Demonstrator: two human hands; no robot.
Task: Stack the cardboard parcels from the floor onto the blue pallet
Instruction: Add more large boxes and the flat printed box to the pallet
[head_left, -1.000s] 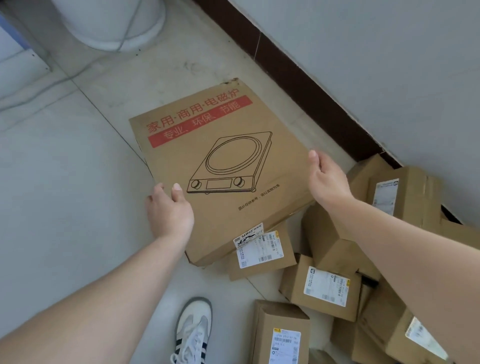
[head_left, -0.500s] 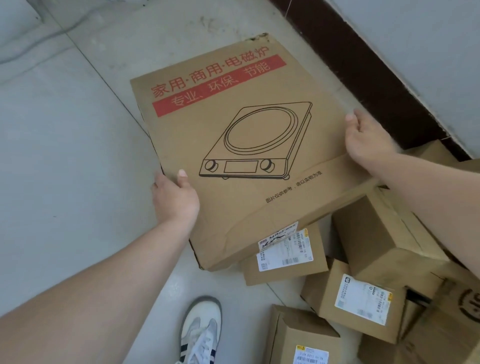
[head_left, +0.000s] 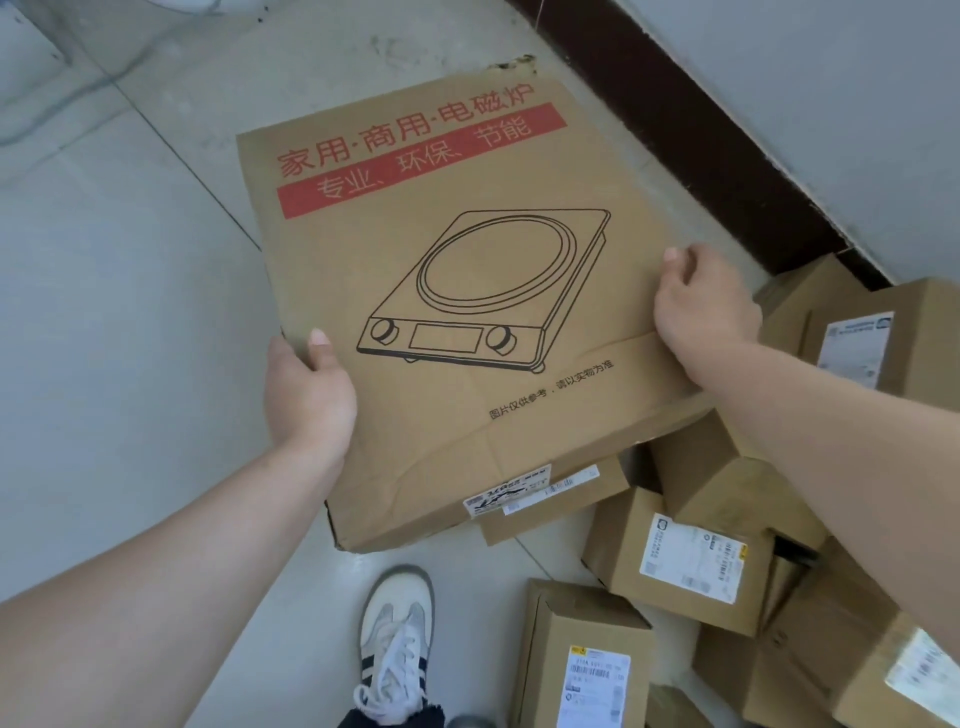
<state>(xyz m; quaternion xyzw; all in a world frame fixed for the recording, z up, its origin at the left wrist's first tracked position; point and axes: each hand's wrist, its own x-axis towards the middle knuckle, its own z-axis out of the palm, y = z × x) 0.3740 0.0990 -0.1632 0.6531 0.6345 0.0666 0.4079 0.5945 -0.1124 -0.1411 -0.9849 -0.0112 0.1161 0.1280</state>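
So, carrying step: my left hand (head_left: 309, 389) and right hand (head_left: 701, 306) each grip a side edge of the flat cooker parcel (head_left: 467, 260), held above the floor pile (head_left: 691, 561). Next I'd guess: turn toward the pallet, which is out of view.

- The flat carton (head_left: 457, 415) mid-frame is brown corrugated cardboard, matt, creased and wrinkled near its lower edge, with flat red and black print.
- The small parcels (head_left: 587, 629) at lower right are the same dull brown cardboard. Their white paper labels (head_left: 693, 564) look a touch shinier.
- The floor (head_left: 130, 312) on the left is pale tile, smooth with a soft sheen, scuffed in places.
- The skirting (head_left: 701, 156) at upper right is dark brown and matt, and the wall (head_left: 805, 78) above it is matt grey paint.
- The shoe (head_left: 397, 623) at the bottom looks like white leather, with cloth laces (head_left: 392, 670).
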